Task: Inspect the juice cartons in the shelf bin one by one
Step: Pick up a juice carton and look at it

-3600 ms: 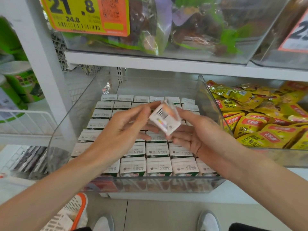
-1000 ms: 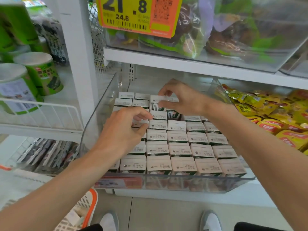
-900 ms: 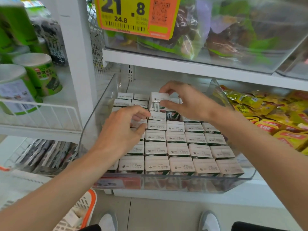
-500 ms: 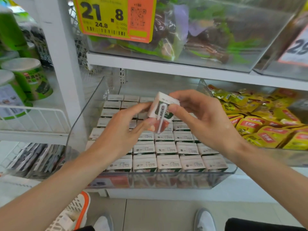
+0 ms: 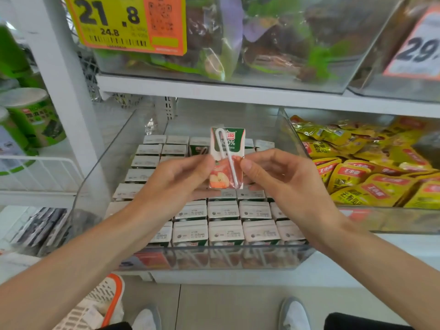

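Fingertips (image 5: 209, 160) of my left hand (image 5: 176, 184) pinch the left edge of a small white, green and red juice carton (image 5: 226, 144). My right hand (image 5: 283, 184) pinches the right edge, thumb in front and the other fingers curled behind. Between them I hold the carton upright with its face toward me: a green band with white lettering on top, sliced red apple below. A white bent drinking straw (image 5: 230, 163) is stuck down that face.

The carton hangs in the air above the clear plastic shelf bin (image 5: 100, 186), over its middle rows, touching nothing inside. Below it, packed rows of matching cartons (image 5: 225, 232) stand tight together, and I see only their pale printed tops.

To the right, in a neighbouring clear bin, lie yellow foil snack pouches with red labels (image 5: 371, 186). On the shelf above, a yellow and orange price tag (image 5: 126, 22) hangs in front of bagged goods. Green round canisters (image 5: 35, 115) stand on the wire shelf at my left. Down by my feet I see a white and orange plastic basket (image 5: 104, 298) and my grey shoes (image 5: 294, 315).
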The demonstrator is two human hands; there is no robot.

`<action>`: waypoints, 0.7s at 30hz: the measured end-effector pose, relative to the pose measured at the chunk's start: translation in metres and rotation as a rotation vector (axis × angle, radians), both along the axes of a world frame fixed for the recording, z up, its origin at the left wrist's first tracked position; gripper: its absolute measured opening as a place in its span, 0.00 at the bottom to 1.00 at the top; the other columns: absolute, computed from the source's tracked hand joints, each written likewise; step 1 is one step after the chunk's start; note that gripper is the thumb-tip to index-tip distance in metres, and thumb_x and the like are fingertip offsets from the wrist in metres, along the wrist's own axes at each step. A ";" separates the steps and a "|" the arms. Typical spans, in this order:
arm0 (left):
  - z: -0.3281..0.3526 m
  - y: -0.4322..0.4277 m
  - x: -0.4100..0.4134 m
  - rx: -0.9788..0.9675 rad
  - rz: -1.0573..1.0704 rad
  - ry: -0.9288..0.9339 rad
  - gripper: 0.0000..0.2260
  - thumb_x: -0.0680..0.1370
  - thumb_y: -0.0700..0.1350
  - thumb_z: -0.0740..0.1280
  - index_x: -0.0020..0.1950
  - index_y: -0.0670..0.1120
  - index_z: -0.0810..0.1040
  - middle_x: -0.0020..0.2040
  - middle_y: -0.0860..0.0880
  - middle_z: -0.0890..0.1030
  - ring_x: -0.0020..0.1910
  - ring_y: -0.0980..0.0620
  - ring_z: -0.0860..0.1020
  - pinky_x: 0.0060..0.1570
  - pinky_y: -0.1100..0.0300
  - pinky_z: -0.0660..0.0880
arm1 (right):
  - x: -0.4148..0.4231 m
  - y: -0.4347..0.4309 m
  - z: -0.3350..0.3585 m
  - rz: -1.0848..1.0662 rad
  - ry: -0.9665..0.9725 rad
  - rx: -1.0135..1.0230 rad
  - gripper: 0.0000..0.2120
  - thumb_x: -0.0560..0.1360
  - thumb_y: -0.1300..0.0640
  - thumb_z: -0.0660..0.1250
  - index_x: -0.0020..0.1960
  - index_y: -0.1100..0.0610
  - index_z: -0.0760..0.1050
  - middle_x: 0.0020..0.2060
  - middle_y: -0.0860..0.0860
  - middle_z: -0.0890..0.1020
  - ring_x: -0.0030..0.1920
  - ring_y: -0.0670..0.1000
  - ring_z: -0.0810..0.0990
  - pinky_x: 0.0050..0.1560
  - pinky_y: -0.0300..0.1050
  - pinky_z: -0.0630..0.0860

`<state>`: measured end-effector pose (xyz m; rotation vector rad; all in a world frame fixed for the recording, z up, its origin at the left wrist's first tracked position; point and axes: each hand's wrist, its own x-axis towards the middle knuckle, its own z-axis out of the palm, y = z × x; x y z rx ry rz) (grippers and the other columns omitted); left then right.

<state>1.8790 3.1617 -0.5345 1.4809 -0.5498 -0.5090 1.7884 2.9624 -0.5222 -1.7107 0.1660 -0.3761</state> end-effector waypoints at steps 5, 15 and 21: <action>-0.004 -0.002 -0.001 0.023 0.003 0.008 0.19 0.82 0.50 0.64 0.71 0.47 0.79 0.59 0.49 0.87 0.59 0.50 0.86 0.57 0.59 0.82 | -0.005 -0.004 -0.003 -0.011 0.015 0.041 0.12 0.74 0.50 0.75 0.52 0.57 0.86 0.46 0.51 0.90 0.48 0.51 0.89 0.46 0.41 0.85; -0.010 -0.004 0.006 0.013 -0.050 0.007 0.19 0.81 0.49 0.65 0.71 0.48 0.79 0.61 0.50 0.87 0.61 0.50 0.85 0.57 0.58 0.82 | -0.007 -0.003 -0.004 -0.042 0.009 0.006 0.06 0.77 0.56 0.76 0.51 0.57 0.87 0.47 0.48 0.90 0.48 0.47 0.89 0.44 0.39 0.84; -0.009 -0.002 0.008 -0.019 -0.077 0.064 0.19 0.82 0.47 0.64 0.72 0.46 0.77 0.61 0.47 0.87 0.62 0.48 0.85 0.60 0.56 0.81 | -0.006 0.000 -0.004 -0.060 0.000 0.011 0.06 0.77 0.56 0.76 0.51 0.57 0.87 0.47 0.49 0.90 0.48 0.48 0.89 0.43 0.38 0.83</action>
